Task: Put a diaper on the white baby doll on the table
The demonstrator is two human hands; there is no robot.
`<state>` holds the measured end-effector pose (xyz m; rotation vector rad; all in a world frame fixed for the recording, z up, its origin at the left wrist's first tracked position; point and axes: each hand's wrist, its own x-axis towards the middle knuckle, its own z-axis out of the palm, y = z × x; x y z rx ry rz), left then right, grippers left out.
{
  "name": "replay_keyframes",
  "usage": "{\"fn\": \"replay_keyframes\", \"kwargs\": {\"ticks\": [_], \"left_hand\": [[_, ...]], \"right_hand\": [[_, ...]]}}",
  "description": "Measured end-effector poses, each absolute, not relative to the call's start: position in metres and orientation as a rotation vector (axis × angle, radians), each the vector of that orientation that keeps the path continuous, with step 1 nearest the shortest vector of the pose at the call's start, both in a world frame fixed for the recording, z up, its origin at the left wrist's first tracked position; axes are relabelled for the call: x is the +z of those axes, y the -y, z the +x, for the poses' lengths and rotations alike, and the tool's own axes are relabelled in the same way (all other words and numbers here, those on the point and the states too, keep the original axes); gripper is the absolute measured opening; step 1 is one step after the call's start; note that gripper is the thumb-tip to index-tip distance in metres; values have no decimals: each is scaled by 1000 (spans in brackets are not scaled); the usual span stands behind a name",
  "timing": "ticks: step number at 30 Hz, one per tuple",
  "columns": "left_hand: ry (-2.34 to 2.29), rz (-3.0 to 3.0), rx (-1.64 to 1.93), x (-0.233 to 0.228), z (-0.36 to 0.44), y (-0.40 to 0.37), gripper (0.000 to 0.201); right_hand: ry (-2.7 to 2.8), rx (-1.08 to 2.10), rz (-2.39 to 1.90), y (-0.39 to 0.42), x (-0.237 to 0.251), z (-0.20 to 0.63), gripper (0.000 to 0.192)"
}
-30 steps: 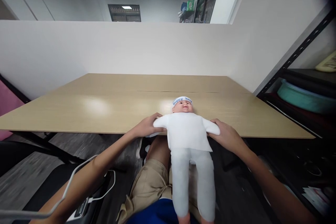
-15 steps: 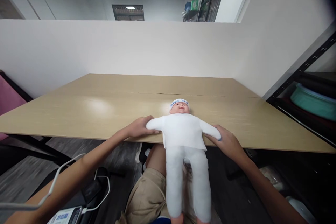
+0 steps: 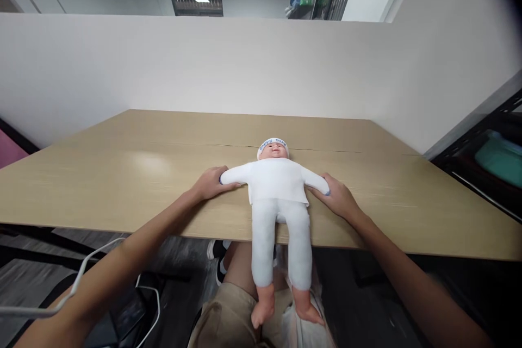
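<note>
A baby doll (image 3: 278, 182) in a white top and trousers lies face up over the near edge of the wooden table (image 3: 183, 152). Its headband carries blue lettering. The upper body is over the tabletop, while the legs and bare feet hang past the edge above my lap. My left hand (image 3: 212, 182) is closed round the end of the doll's arm on the left. Gripped in my right hand (image 3: 336, 196) is the end of its other arm. Both of the doll's hands are hidden in the sleeves or my fingers.
A low white partition wall (image 3: 224, 65) stands behind the table. On the right, a dark rack (image 3: 477, 157) holds a teal item (image 3: 501, 157). A white cable (image 3: 81, 277) crosses near my left forearm. Below the edge, a clear plastic bag (image 3: 304, 321) sits by my legs.
Both hands have moved the doll forward, farther onto the table. Its feet now show fully below the edge. The camera view has also shifted slightly.
</note>
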<state>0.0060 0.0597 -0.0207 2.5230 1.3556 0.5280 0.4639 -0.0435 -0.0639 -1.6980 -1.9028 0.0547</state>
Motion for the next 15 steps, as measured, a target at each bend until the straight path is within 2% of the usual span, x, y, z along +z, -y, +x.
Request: {"fn": "replay_keyframes", "kwargs": {"ticks": [5,15], "left_hand": [[-1406,2519,598,-27,6,-95,64],[-1460,2465,740,-28,10,-159,71]], "right_hand": [[1911,81,-1671,4,-62,466,29],[1888,114,-1618,-68,-67,476,33]]}}
